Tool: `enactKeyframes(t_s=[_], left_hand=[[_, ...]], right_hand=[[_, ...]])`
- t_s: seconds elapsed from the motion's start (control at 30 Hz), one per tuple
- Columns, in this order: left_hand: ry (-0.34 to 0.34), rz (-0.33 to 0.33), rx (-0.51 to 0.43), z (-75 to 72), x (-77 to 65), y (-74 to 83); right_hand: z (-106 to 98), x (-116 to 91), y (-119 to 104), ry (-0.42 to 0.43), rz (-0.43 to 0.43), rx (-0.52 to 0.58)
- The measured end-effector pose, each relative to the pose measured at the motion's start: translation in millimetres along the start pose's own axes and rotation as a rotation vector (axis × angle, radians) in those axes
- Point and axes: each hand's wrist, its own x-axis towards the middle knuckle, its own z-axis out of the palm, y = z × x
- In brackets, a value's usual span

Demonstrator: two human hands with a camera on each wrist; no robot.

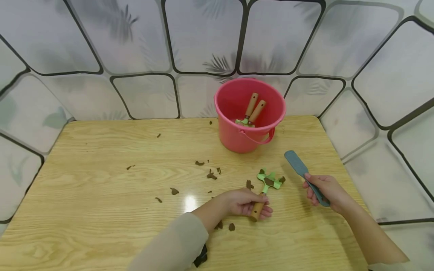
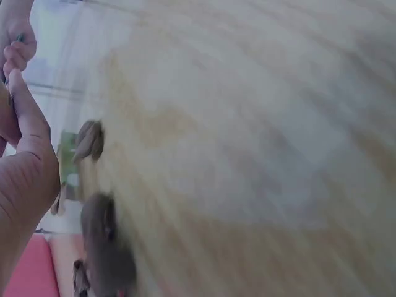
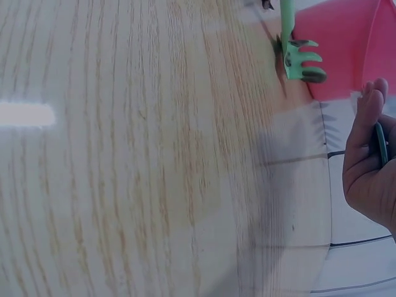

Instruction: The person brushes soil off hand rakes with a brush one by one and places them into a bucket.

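Note:
My left hand [image 1: 245,203] holds a small hand rake by its wooden handle [image 1: 257,210], thumb over the top and fingers underneath. The rake's light green tined head [image 1: 271,176] points away from me and carries dark brown clumps [image 1: 269,181]. To the right, my right hand [image 1: 323,190] grips a flat grey-blue spatula [image 1: 296,162], its broad end angled up and left toward the rake head, with a gap between them. In the right wrist view, brown bits cling to the green tines [image 3: 302,60]; most of the spatula is hidden by the hand [image 3: 371,164].
Behind the rake stands a pink bucket [image 1: 234,137] with two wooden-handled tools [image 1: 254,107] inside. Several brown scraps [image 1: 211,174] lie scattered over the wooden table [image 1: 101,180]. A patterned wall [image 1: 207,37] rises along the table's back and sides. A black object [image 1: 201,256] lies beside the left sleeve.

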Motion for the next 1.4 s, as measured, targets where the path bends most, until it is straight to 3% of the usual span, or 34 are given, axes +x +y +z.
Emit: enactKeyframes(t_s=[0.33,0.63,0.93,1.1,1.23,1.4], left_hand=[[0.048,0.072,-0.127,4.3,-35.7,-2.5],[0.021,0.111,-0.059,-2.9,-78.3,-2.0],[0.063,0.169,-0.081,-18.6,-118.9,-16.2],[0.101,0.22,-0.098,-22.9,-139.2,-22.5],[0.11,0.225,-0.127,-24.4,-149.6,-23.7],[0.146,0.221,-0.157,-24.9,-156.1,-21.9]], right_hand=[[-1,-7,-5,-0.008,0.003,-0.146],[9,-8,-12,-0.1,-0.059,-0.266],[32,-11,-21,-0.198,-0.107,-0.333],[50,-13,-26,-0.242,-0.219,-0.41],[63,-16,-33,-0.29,-0.3,-0.483],[79,-15,-45,-0.329,-0.316,-0.56]])
